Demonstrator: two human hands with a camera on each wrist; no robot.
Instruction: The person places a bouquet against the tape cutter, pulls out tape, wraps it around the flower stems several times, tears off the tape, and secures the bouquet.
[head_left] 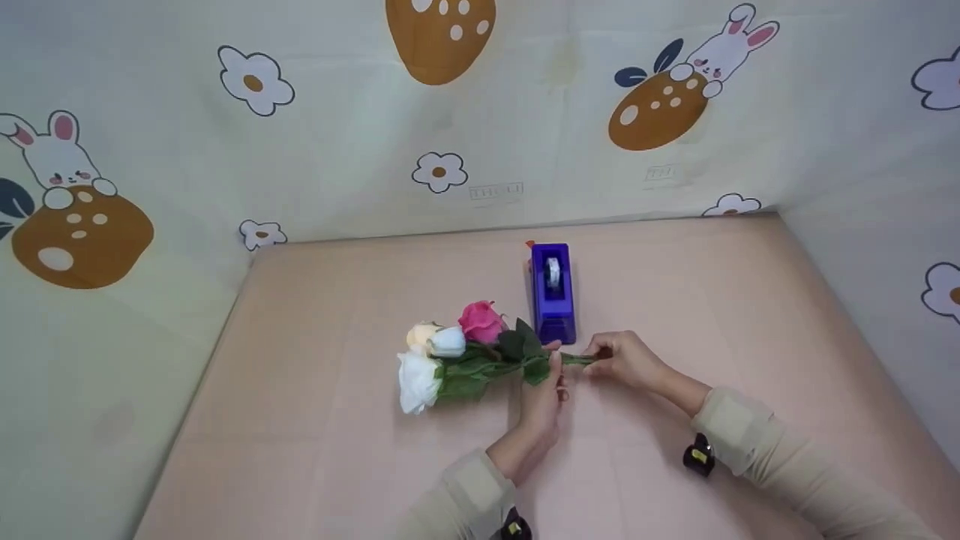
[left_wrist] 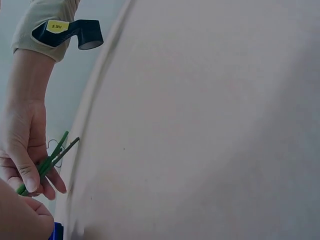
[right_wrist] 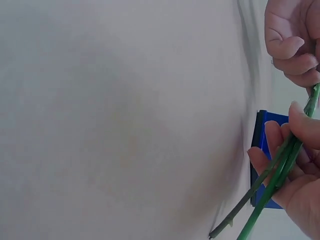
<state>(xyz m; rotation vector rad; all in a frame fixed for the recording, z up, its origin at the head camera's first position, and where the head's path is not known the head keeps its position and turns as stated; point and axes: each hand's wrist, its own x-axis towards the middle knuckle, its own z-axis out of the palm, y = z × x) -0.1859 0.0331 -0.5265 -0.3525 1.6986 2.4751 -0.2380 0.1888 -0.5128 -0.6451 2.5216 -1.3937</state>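
A bunch of roses lies sideways over the table, with a pink rose [head_left: 481, 322], a large white rose [head_left: 418, 382], a smaller white rose [head_left: 448, 342] and a cream rose [head_left: 421, 336] at its left end. My left hand [head_left: 541, 401] grips the stems just below the green leaves [head_left: 519, 343]. Farther down, my right hand [head_left: 628, 363] pinches the stems between thumb and fingers. In the right wrist view the green stems [right_wrist: 282, 167] cross the right palm, and their cut ends spread apart. Behind the hands stands a blue tape dispenser [head_left: 553, 304] with a roll in it.
The pinkish tabletop [head_left: 300, 375] meets a patterned cloth wall [head_left: 337, 180] at the back and sides. A small orange thing [head_left: 530, 244] shows at the dispenser's far left corner. Black wrist cameras [head_left: 699, 455] sit on both sleeves.
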